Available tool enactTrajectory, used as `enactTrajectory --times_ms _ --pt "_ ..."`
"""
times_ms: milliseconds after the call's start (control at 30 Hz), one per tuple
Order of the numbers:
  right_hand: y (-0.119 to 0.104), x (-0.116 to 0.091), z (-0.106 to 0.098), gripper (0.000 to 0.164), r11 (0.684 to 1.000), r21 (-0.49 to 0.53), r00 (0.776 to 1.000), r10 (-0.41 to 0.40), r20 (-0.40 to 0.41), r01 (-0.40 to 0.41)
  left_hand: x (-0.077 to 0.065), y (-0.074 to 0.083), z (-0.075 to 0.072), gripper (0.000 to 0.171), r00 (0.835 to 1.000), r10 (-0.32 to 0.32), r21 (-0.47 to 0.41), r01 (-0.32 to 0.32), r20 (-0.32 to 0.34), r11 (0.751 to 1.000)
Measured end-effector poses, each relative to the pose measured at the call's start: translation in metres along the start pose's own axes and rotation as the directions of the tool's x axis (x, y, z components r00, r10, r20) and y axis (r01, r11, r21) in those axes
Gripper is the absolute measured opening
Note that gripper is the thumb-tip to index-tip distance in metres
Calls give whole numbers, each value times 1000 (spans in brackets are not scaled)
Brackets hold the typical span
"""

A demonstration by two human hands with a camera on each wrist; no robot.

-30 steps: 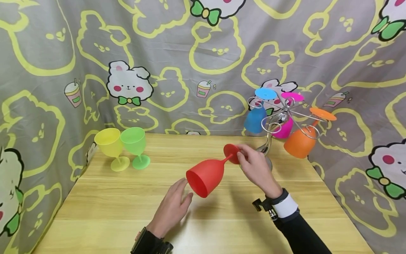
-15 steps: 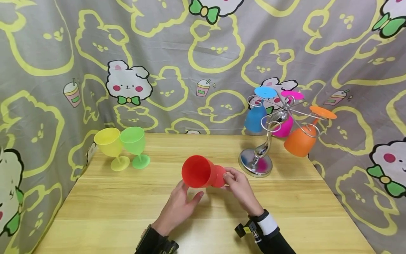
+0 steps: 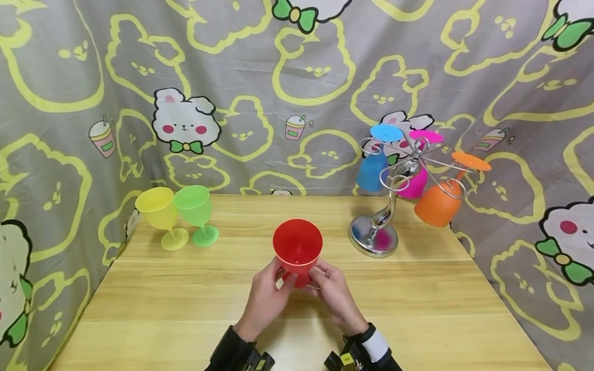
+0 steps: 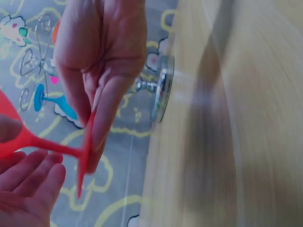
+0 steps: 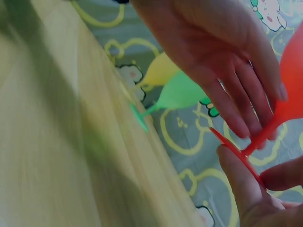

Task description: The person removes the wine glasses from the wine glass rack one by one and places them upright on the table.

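Observation:
A red plastic goblet (image 3: pixel 298 246) is held above the table in front of me, its mouth tipped toward the head camera. My right hand (image 3: pixel 335 294) pinches the goblet's round foot between thumb and fingers, as the left wrist view shows from the side. My left hand (image 3: pixel 265 299) is around the lower bowl and stem, thumb against the bowl and fingers behind the stem (image 5: pixel 259 138). To the right stands a chrome goblet rack (image 3: pixel 373 236), from which a blue goblet (image 3: pixel 371 172), a pink goblet (image 3: pixel 414 184) and an orange goblet (image 3: pixel 438 203) hang upside down.
A yellow goblet (image 3: pixel 159 208) and a green goblet (image 3: pixel 194 206) stand upright side by side at the back left of the wooden table (image 3: pixel 185 304). One front ring (image 3: pixel 394 178) of the rack holds nothing. A patterned curtain (image 3: pixel 260 67) encloses the back and sides.
My right hand has brought the red goblet left and down, turning it from lying sideways to mouth up. My left hand has come in from beside the rim to its lower bowl and stem.

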State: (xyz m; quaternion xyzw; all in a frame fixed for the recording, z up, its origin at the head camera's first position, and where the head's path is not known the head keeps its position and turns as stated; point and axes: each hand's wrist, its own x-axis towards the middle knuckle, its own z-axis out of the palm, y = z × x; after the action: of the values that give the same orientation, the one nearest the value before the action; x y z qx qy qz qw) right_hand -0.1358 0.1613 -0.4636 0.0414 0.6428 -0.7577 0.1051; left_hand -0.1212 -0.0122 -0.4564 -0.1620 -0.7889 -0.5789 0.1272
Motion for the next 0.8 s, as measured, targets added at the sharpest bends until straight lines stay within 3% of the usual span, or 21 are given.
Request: enactTrajectory --times_ms 300,567,800 --pt "5 -4 12 35 993 115 1000 8 -23 -5 -1 -6 8 33 989 8 -2 -8 -150 1000" --pt "6 -5 14 37 994 107 1000 23 -10 -22 -3 -6 7 33 981 -2 22 7 -193 1000" --pt "6 -6 15 38 995 99 1000 27 -7 -26 -3 -6 6 32 981 -5 28 11 -193 1000"
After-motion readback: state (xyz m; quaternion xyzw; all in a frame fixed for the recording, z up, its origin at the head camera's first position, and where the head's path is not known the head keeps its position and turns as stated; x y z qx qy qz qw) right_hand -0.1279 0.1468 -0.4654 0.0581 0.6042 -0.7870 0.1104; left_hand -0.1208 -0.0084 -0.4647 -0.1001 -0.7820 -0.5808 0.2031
